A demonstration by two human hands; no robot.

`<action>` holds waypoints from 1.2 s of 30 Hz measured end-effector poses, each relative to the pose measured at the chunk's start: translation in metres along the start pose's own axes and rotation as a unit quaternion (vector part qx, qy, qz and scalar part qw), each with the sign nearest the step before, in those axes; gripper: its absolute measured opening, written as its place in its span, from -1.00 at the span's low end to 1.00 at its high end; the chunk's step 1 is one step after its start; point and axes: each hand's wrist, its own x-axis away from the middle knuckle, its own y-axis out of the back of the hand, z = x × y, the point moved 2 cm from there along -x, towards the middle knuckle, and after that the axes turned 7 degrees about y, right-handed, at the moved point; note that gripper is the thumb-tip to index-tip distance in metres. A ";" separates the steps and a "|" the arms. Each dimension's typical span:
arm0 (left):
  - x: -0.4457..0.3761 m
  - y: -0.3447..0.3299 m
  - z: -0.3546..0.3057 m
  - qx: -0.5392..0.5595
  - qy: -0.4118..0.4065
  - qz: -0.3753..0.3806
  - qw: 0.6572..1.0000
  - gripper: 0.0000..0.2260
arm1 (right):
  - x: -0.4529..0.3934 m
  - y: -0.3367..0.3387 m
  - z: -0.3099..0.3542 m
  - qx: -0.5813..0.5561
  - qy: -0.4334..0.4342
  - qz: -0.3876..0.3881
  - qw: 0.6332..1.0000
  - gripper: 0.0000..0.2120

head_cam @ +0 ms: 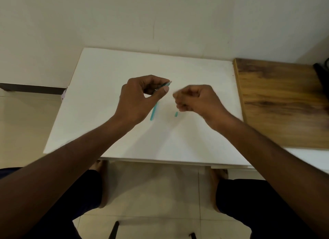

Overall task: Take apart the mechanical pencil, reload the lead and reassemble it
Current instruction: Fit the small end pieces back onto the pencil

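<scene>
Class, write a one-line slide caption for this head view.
Left hand holds a teal pencil part; barrel and cap lie on the white table.

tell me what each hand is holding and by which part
The left hand pinches a thin teal pencil part near its tip, between thumb and fingers. The right hand is curled and blurred; whether it holds anything cannot be told.

Two hands, the left hand (137,96) and the right hand (197,99), are working above one white desk (106,131), with what seems to be three teal pencil parts showing: one thin inner piece (166,84), one long barrel (154,112) and one small cap (176,114).
</scene>
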 end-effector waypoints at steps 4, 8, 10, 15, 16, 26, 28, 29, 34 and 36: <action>-0.003 0.002 0.006 0.043 0.066 -0.010 0.997 -0.82 | 0.002 -0.017 -0.026 0.415 0.151 0.098 0.892 -0.74; -0.003 0.002 0.005 0.046 0.073 0.000 0.996 -0.82 | -0.001 -0.019 -0.031 0.434 0.188 0.126 0.872 -0.80; -0.003 0.002 0.005 0.046 0.073 0.006 0.996 -0.83 | -0.002 -0.018 -0.028 0.436 0.201 0.124 0.868 -0.90; -0.002 0.001 0.005 0.000 0.043 0.012 0.999 -0.87 | -0.004 -0.007 -0.006 0.263 0.180 -0.002 0.948 -0.94; -0.001 0.001 0.005 -0.005 0.039 0.012 0.999 -0.89 | -0.006 -0.003 -0.001 0.186 0.159 -0.039 0.969 -0.93; -0.002 -0.004 0.006 -0.012 0.024 -0.004 1.000 -0.89 | -0.002 0.006 0.016 0.006 0.130 -0.067 0.989 -0.85; -0.002 -0.003 0.006 -0.012 0.024 -0.004 1.000 -0.90 | -0.001 0.007 0.016 0.006 0.128 -0.070 0.989 -0.86; -0.002 -0.003 0.006 -0.012 0.024 -0.004 1.000 -0.90 | -0.001 0.006 0.017 -0.004 0.125 -0.073 0.989 -0.86; -0.001 -0.004 0.007 -0.022 0.019 -0.003 1.000 -0.89 | 0.000 0.008 0.015 -0.110 0.083 -0.091 0.986 -0.92; -0.001 -0.005 0.008 -0.025 0.017 0.002 1.000 -0.90 | -0.001 0.008 0.013 -0.115 0.075 -0.088 0.987 -0.91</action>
